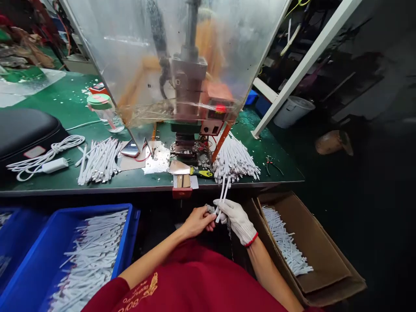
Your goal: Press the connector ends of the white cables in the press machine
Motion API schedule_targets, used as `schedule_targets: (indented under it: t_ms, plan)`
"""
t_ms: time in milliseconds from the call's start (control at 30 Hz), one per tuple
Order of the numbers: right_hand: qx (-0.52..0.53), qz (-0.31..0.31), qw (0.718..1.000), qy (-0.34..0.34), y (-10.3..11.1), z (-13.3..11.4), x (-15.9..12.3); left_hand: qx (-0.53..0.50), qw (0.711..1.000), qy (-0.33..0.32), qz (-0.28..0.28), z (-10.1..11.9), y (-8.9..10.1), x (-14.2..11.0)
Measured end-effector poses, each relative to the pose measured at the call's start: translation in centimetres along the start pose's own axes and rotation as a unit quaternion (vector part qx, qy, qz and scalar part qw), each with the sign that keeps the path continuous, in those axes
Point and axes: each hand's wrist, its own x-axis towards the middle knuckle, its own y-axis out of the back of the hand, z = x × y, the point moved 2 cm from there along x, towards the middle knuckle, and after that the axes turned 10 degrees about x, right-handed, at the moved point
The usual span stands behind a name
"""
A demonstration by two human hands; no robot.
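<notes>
My right hand (236, 220), in a white knit glove with a red cuff, is shut on a few long white plastic strips (222, 198) that point up and away from me. My bare left hand (196, 222) is close beside it, its fingers curled around a small grey piece (210, 209). The exact shape of that piece is hidden by my fingers. Both hands are held over my lap, just below the front edge of the green workbench (156, 184).
A blue crate (126, 229) of white strips is at my left, and an open cardboard box (320, 242) of them is at my right. On the bench are two strip piles (232, 158), a press machine (188, 73) behind a clear plastic shield (107, 43), and a yellow-handled screwdriver (202, 173).
</notes>
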Motion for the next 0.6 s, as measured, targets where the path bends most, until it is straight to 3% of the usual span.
schedule_targets:
  t_ms: [133, 367, 600]
  plan:
    - [-0.008, -0.041, 0.999, -0.004, -2.0, -1.4, -0.9, -0.054, 0.998, 0.034, -0.022, 2.1, 0.6, -3.8]
    - [-0.074, -0.114, 0.990, 0.036, -5.9, -5.5, -0.1, -0.033, 0.994, 0.008, 0.101, 5.7, 2.6, -6.2]
    - [-0.110, -0.147, 0.981, 0.057, -7.5, -5.6, 0.7, -0.039, 0.996, 0.055, 0.064, 6.1, 3.4, -6.7]
